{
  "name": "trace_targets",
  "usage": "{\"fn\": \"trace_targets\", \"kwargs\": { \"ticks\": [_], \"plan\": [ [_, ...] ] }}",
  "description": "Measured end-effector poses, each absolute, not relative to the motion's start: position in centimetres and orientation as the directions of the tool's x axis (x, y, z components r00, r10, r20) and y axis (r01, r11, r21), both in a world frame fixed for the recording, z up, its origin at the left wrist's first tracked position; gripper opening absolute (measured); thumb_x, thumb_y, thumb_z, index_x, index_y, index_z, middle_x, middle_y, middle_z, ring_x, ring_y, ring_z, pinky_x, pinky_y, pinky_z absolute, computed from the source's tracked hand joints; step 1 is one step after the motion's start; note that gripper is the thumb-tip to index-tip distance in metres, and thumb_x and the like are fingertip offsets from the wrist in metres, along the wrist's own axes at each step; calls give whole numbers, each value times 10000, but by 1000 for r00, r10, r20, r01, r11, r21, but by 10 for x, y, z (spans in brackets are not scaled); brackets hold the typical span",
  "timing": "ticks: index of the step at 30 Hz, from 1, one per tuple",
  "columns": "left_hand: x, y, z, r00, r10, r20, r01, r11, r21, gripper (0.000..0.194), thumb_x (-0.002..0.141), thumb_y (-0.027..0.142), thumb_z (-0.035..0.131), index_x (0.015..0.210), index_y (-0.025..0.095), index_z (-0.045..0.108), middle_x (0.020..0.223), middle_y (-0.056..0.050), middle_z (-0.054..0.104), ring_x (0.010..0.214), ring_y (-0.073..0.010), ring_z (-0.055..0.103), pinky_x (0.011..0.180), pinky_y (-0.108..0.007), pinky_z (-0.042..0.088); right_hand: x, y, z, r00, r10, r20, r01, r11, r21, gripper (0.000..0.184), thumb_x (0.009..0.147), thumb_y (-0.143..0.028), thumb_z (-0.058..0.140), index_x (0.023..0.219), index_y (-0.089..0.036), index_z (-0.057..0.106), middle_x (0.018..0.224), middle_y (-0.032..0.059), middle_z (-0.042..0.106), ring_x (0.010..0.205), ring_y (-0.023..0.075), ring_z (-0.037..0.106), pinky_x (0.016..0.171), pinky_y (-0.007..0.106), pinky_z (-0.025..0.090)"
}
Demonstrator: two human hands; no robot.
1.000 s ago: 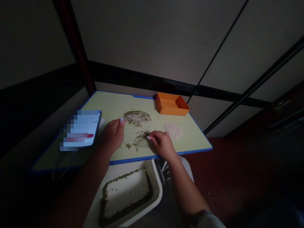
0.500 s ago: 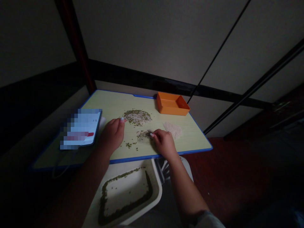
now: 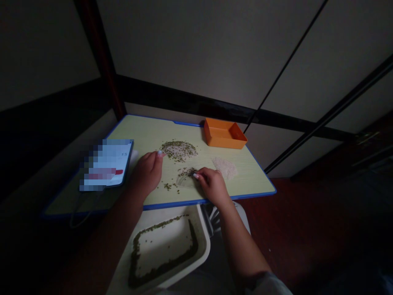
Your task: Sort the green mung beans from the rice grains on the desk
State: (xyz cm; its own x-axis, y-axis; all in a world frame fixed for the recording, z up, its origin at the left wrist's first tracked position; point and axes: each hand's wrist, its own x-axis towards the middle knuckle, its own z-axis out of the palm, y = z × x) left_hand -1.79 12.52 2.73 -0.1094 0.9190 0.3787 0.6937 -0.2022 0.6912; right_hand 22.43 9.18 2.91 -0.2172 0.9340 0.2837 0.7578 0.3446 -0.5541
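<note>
My left hand (image 3: 149, 172) rests at the left edge of a mixed pile of green beans and white rice-like grains (image 3: 179, 150), fingers curled in and thumb against them. Whatever it may hold is hidden. My right hand (image 3: 212, 184) is closed in a pinch over a small patch of beans and grains (image 3: 185, 171). What sits between those fingertips is too small to make out. A few loose green beans (image 3: 168, 187) lie between the hands. Right of my right hand is a heap of pale grains (image 3: 225, 168).
An orange box (image 3: 227, 142) stands at the table's (image 3: 144, 129) back right. A lit-screen device (image 3: 107, 159) with a cable is at the left. Below the front edge, a white tub (image 3: 205, 246) holds green beans along its inner edges. A wall rises behind.
The whole view has shifted slightly. Both hands keep nearly the same places and closed shapes, and the piles look much the same.
</note>
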Motion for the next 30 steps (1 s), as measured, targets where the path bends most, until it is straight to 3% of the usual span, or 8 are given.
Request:
{"fn": "trace_targets", "kwargs": {
  "ticks": [8,25,30],
  "plan": [
    [-17,125,30,-96,931,352,702,-187,687,594,1009,554,228,1026,231,726,1186,-161,775,1205,-324,705,1153,-535,532,219,94,33,-208,944,256,790,316,-525,129,1034,-216,652,995,-207,776,962,72,841,883,213,738,892,328,444],
    [-19,124,27,-105,919,380,699,-203,686,639,1030,637,214,1027,245,719,1164,-129,777,1181,-306,697,1104,-494,555,204,111,51,-322,922,215,834,384,-396,102,1042,-254,675,1008,-234,770,833,38,776,865,210,666,813,307,378],
    [-18,123,29,-105,922,373,697,-199,689,626,1024,621,217,1029,241,714,1164,-139,772,1185,-312,695,1105,-496,552,204,113,51,-336,921,197,826,389,-408,108,1048,-246,675,1022,-235,780,896,51,807,905,220,678,834,316,384]
  ]
}}
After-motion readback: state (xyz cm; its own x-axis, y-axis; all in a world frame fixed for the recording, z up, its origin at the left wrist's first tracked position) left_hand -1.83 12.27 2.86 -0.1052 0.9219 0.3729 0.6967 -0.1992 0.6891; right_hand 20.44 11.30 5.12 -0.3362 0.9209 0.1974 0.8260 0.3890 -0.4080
